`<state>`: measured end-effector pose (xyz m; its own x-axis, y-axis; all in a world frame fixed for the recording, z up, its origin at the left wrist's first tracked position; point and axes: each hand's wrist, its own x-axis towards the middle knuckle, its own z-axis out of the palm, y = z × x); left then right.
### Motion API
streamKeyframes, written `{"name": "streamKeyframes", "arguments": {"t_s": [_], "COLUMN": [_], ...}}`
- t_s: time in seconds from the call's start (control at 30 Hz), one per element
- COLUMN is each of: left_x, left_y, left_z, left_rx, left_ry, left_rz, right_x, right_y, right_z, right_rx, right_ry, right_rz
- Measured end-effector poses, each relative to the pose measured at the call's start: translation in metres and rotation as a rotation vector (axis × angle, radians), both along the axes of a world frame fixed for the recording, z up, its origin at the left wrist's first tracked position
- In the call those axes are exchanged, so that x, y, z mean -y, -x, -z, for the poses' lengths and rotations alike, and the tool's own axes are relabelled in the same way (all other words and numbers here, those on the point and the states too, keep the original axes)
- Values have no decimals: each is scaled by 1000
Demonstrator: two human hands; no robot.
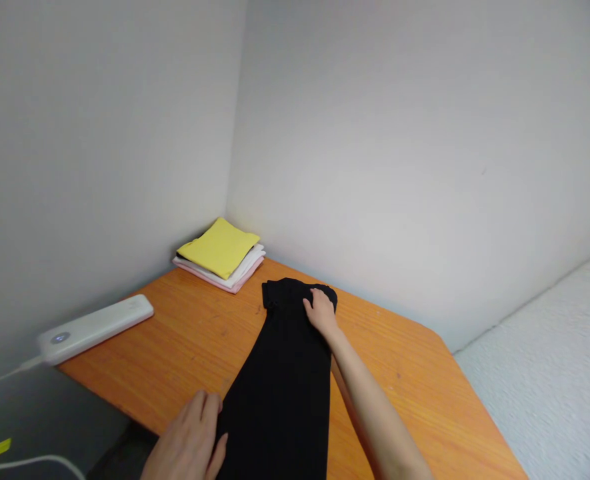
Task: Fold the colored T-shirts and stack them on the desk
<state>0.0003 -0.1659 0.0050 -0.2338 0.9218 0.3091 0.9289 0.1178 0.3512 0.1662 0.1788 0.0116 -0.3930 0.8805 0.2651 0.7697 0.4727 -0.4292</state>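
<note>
One black garment (279, 400) lies lengthwise on the table (399, 380), far end near the back wall (385, 133), near end running out of frame at the bottom. Left side slants outward toward the person, right side is nearly straight. Far end is layered, short flap sticking out left.

Right hand (321, 312): palm down on the far end, fingers lightly bent, thumb spread away from them, no pinch visible. Reads as a steadying press, arm stretched long, probably so that end doesn't slide or lift.

Left hand (187, 440): at the near left edge, fingers bent and side by side, thumb apart on the cloth side. Pinching the edge or just resting there, can't make out. Hands far apart along the length likely help keep the cloth flat; it looks smooth between them.

Stack (219, 247): yellow on top, white and pink under, tucked by the wall corner, apart from the garment, likely out of the way. White bar (99, 327): along the left edge, cord (9, 377) leaving that side, which probably explains the spot.
</note>
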Motion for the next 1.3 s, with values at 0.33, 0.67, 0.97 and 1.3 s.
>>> {"name": "streamKeyframes", "arguments": {"t_s": [0.33,0.67,0.97,1.3], "left_x": [-113,-101,-103,-175], "left_y": [-52,-42,-47,-8], "left_z": [-43,-18,-19,-48], "left_rx": [-37,-10,-34,150], "left_ry": [252,260,308,63], "left_rz": [515,536,522,404], "right_x": [-16,-24,2,13], "right_y": [-10,-18,2,15], "right_z": [30,43,26,34], "right_rx": [389,397,364,381], "right_ry": [40,24,-64,21], "right_rz": [59,55,-78,-130]}}
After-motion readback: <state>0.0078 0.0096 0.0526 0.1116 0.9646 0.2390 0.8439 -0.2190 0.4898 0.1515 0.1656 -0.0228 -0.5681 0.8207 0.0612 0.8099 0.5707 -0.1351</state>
